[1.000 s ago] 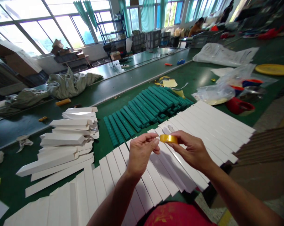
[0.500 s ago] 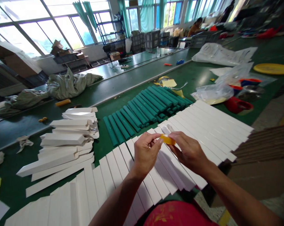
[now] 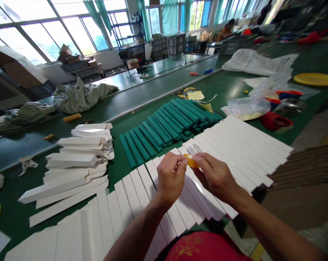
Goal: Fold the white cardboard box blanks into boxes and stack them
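From where I stand, the yellow tape roll (image 3: pixel 191 162) sits right between the two hands, above the row of white boxes (image 3: pixel 150 188). The right hand (image 3: pixel 217 176) grasps its right side; the left hand (image 3: pixel 171 176) has curled fingers up against its left edge, though I can't tell whether they grip anything. The roll looks tilted, its visible length running between both sets of fingertips, roughly crosswise to the boxes' long sides.

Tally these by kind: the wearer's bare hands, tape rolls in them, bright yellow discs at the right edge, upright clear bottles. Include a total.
Hands: 2 (left hand, right hand)
Yellow tape roll: 1
Bright yellow disc: 1
Upright clear bottle: 1
Total: 5
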The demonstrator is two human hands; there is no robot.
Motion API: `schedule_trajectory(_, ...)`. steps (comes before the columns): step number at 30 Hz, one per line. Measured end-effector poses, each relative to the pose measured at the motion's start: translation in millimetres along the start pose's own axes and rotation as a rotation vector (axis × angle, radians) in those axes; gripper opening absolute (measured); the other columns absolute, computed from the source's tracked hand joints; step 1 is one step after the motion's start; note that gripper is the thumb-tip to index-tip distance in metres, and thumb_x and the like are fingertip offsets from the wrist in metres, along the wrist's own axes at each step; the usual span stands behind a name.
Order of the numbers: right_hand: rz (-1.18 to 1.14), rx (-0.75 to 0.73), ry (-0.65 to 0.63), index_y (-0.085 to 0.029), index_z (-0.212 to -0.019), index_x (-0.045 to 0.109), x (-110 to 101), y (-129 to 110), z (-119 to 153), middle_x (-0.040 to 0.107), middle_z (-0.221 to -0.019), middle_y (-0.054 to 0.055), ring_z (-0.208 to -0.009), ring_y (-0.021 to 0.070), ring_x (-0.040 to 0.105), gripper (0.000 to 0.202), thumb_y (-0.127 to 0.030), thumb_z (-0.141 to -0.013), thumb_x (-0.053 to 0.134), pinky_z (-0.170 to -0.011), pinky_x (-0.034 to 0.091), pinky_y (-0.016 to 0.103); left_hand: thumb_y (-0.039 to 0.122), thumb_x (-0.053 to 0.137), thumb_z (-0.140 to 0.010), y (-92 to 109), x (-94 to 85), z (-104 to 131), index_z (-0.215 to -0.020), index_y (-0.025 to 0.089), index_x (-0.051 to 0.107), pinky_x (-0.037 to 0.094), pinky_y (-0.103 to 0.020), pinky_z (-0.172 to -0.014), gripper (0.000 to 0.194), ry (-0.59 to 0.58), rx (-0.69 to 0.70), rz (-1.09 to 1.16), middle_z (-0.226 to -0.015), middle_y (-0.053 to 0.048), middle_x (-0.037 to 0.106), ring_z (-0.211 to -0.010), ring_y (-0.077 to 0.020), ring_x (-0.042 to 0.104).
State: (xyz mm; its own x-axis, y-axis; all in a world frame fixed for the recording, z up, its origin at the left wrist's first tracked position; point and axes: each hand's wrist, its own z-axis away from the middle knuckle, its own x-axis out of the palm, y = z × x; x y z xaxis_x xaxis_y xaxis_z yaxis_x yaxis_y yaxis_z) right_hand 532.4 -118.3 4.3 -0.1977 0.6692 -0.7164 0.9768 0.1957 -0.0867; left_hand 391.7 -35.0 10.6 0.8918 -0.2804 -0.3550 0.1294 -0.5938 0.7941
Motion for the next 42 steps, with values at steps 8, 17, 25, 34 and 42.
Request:
schedule_trajectory(8, -0.034, 0.040, -0.019, -0.015, -0.097, 0.053, 0.3, -3.2, -5.7, 0.062, -0.084, 0.010, -0.076, 0.0193, 0.062, 0.006, -0.016, -0.091, 0.053, -0.064, 0.053, 0.029, 0.025, 0.054, -0.091, -3.6, -2.1, -2.8, -0.076, 0.017, 0.059, 0.040, -0.025, -0.064, 0.017, -0.110, -0.129, 0.105, -0.075, -0.001, 0.056, -0.068, -0.0134, 0.050)
schedule_trajectory(17, -0.100, 0.085, -0.042, -0.015, -0.093, 0.053, 1.3, -4.2, -6.9, 0.058, -0.078, 0.007, -0.071, 0.0173, 0.058, 0.004, -0.015, -0.089, 0.054, -0.061, 0.049, 0.027, 0.036, 0.054, -0.090, -2.7, -8.0, -2.5, -0.080, 0.017, 0.055, 0.035, -0.024, -0.061, 0.021, -0.246, -0.364, 0.375, -0.072, 0.002, 0.049, -0.064, -0.0115, 0.042)
schedule_trajectory(25, 0.063, 0.066, -0.010, -0.015, -0.088, 0.055, 1.5, -2.8, -4.5, 0.059, -0.079, 0.008, -0.071, 0.0190, 0.059, 0.008, -0.022, -0.092, 0.054, -0.057, 0.044, 0.028, 0.037, 0.053, -0.091, 6.5, -7.5, 3.3, -0.079, 0.016, 0.055, 0.034, -0.025, -0.063, 0.024, -0.248, -0.354, 0.361, -0.073, 0.002, 0.047, -0.067, -0.0117, 0.040)
schedule_trajectory(34, 0.098, 0.086, -0.026, -0.015, -0.084, 0.058, 4.3, -1.2, 1.0, 0.060, -0.077, 0.008, -0.068, 0.0183, 0.058, 0.014, -0.027, -0.091, 0.055, -0.057, 0.041, 0.028, 0.042, 0.064, -0.085, 9.1, 0.5, 18.7, -0.080, 0.015, 0.055, 0.023, -0.023, -0.052, 0.029, -0.250, -0.644, 0.763, -0.061, 0.006, 0.040, -0.053, -0.0064, 0.030)
schedule_trajectory(42, -0.249, 0.257, -0.136, -0.015, -0.083, 0.061, 11.5, 2.8, 14.6, 0.058, -0.073, 0.006, -0.064, 0.0155, 0.055, 0.020, -0.030, -0.093, 0.055, -0.057, 0.041, 0.026, 0.041, 0.079, -0.069, 3.0, -2.7, -0.4, -0.065, 0.012, 0.055, 0.019, -0.020, -0.046, 0.038, -0.279, -0.829, 0.896, -0.052, 0.006, 0.040, -0.047, -0.0029, 0.030)
